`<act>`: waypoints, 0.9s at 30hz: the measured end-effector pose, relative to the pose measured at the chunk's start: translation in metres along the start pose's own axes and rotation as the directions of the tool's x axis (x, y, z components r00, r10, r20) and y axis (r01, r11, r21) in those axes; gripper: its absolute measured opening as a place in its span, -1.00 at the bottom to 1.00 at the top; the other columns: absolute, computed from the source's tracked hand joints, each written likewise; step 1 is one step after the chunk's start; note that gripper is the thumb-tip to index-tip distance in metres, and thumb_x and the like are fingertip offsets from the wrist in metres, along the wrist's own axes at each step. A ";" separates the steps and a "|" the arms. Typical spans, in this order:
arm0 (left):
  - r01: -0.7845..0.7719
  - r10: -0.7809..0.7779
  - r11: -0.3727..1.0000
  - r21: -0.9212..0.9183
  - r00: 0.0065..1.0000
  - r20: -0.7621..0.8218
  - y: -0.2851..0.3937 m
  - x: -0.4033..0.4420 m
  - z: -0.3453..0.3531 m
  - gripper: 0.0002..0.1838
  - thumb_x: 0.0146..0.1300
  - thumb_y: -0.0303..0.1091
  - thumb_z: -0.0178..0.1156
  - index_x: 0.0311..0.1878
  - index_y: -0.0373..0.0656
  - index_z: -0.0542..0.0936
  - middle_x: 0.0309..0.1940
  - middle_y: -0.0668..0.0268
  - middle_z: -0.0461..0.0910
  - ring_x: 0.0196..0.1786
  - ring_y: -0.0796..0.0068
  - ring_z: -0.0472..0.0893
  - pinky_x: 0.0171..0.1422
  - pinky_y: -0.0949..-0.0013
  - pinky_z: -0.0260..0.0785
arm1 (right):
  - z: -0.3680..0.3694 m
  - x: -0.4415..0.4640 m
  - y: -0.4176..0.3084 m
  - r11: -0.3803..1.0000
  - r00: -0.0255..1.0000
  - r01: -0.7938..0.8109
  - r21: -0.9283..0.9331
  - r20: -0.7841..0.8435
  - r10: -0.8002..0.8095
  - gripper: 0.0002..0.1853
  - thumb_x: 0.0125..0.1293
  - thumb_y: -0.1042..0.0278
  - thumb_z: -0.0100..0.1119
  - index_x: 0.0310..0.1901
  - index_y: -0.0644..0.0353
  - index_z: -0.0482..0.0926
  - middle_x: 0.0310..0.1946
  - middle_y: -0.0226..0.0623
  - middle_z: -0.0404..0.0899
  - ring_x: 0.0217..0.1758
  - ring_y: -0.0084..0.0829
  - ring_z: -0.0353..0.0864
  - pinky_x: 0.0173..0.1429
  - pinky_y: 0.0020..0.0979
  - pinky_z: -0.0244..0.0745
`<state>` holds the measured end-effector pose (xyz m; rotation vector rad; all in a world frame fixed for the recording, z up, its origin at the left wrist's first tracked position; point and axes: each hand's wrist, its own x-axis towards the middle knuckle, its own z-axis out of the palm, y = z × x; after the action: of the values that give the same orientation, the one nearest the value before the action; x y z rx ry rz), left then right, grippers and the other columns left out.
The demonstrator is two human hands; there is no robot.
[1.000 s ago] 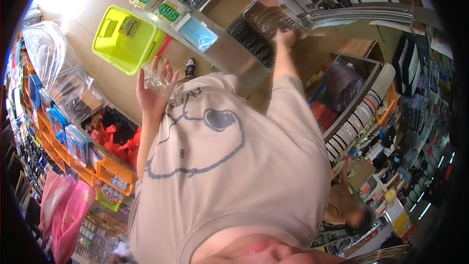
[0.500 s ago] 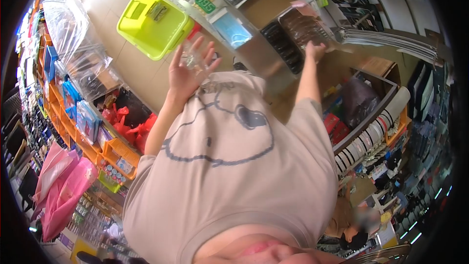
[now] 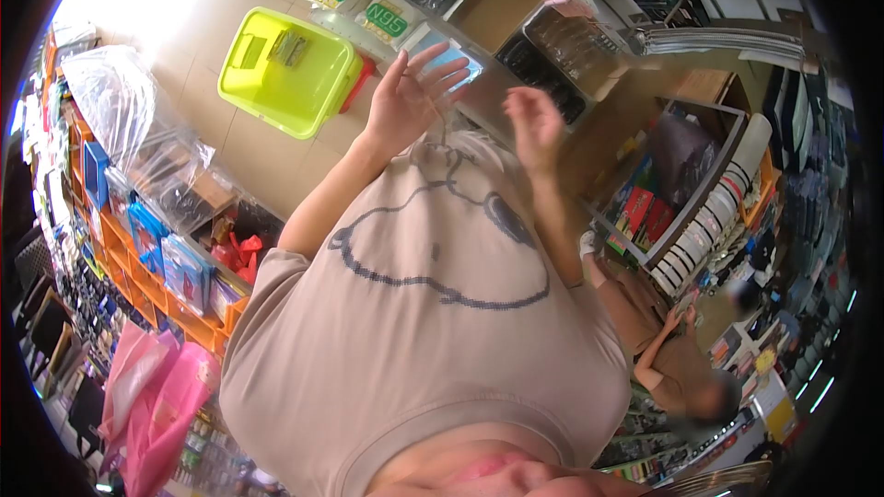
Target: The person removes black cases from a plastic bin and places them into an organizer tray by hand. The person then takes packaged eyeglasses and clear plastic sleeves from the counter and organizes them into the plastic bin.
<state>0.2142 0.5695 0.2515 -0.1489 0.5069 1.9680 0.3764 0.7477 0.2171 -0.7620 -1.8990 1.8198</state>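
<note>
My left hand [image 3: 405,106] is raised in front of the shirt's hem, with its fingers stretched out and spread. I see nothing clearly gripped in it. My right hand [image 3: 536,129] hovers to its right, blurred, with its fingers loosely bent and apart. No held item shows in it. Just beyond the hands is a clear-topped container with a light blue pack [image 3: 442,48]. Past my right hand stands a divided tray [image 3: 543,69] of dark packaged goods.
A lime-green plastic bin [image 3: 276,97] stands on the tiled floor, left of the hands. Packs marked N95 [image 3: 389,17] lie beyond. Plastic-wrapped goods [image 3: 124,97] and orange shelving [image 3: 138,281] line the left. At lower right, another person [image 3: 668,359] is near a dark-framed case [image 3: 727,161].
My right hand has come back from the divided tray towards my left hand. My left hand has moved right; the clear crinkled thing earlier in its palm no longer shows plainly. More of the other person shows.
</note>
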 end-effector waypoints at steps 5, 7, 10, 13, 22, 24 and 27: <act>0.042 -0.044 0.997 0.059 0.998 0.033 0.008 0.003 0.006 -0.28 0.60 0.20 -0.20 0.56 -0.16 0.20 0.42 -0.04 0.37 0.44 0.02 0.40 0.60 -0.04 0.19 | 0.057 -0.013 -0.044 0.990 0.975 -0.077 0.122 0.217 0.049 -0.76 0.45 0.31 0.30 0.03 0.23 0.62 -0.13 -0.38 0.69 -0.08 -0.63 0.64 0.03 -0.52 0.51; 0.067 -0.074 0.990 0.123 0.996 0.058 0.011 0.006 0.006 -0.28 0.60 0.21 -0.22 0.55 -0.17 0.21 0.43 -0.02 0.38 0.40 0.04 0.44 0.56 -0.03 0.24 | 0.067 -0.014 -0.049 0.990 0.965 -0.100 0.103 0.251 0.071 -0.75 0.44 0.31 0.31 0.04 0.23 0.61 -0.13 -0.39 0.69 -0.07 -0.62 0.65 0.02 -0.52 0.51; 0.090 -0.118 0.957 0.274 0.989 0.086 0.013 0.003 0.006 -0.27 0.61 0.21 -0.23 0.56 -0.16 0.22 0.40 0.06 0.41 0.29 0.14 0.52 0.45 0.00 0.38 | 0.074 -0.019 -0.043 0.997 0.974 -0.039 0.067 0.225 0.023 -0.71 0.41 0.33 0.35 0.08 0.21 0.62 -0.13 -0.42 0.70 -0.09 -0.62 0.65 -0.02 -0.53 0.51; 0.068 -0.153 0.873 0.482 0.978 0.140 0.014 0.004 -0.002 -0.29 0.63 0.24 -0.34 0.59 -0.04 0.24 0.42 0.11 0.39 0.34 0.19 0.49 0.40 0.08 0.41 | 0.076 -0.024 -0.039 0.995 0.976 -0.063 0.072 0.215 0.046 -0.71 0.39 0.35 0.37 0.09 0.20 0.64 -0.14 -0.45 0.71 -0.10 -0.65 0.64 -0.03 -0.54 0.49; -0.047 0.025 0.842 0.538 0.999 0.048 0.019 0.009 -0.005 -0.49 0.64 -0.04 -0.05 0.49 -0.09 0.34 0.26 0.15 0.53 0.25 0.35 0.56 0.39 0.25 0.40 | 0.067 -0.018 -0.018 0.990 0.992 -0.076 0.118 0.106 0.063 -0.78 0.39 0.40 0.37 0.03 0.20 0.68 -0.15 -0.48 0.73 -0.13 -0.70 0.61 -0.07 -0.58 0.49; -0.049 0.087 0.858 0.511 0.995 -0.051 0.017 0.016 -0.013 -0.50 0.63 -0.07 -0.03 0.45 -0.17 0.36 0.19 0.17 0.58 0.21 0.40 0.57 0.39 0.25 0.39 | 0.054 -0.015 -0.010 0.976 0.990 -0.137 0.168 0.009 0.137 -0.79 0.39 0.39 0.38 0.00 0.20 0.69 -0.18 -0.47 0.73 -0.16 -0.69 0.62 -0.08 -0.57 0.50; 0.015 0.032 0.919 0.393 0.993 -0.114 0.022 0.019 -0.025 -0.52 0.62 -0.07 -0.02 0.40 -0.17 0.41 0.10 0.21 0.60 0.16 0.39 0.58 0.36 0.26 0.40 | 0.027 -0.003 0.010 0.961 0.953 -0.221 0.164 -0.171 0.249 -0.75 0.36 0.33 0.42 0.00 0.23 0.69 -0.23 -0.45 0.73 -0.21 -0.67 0.63 -0.11 -0.56 0.51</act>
<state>0.1832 0.5674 0.2292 -0.0085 0.9722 1.8312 0.3629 0.7246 0.2058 -1.1089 -1.5942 1.9192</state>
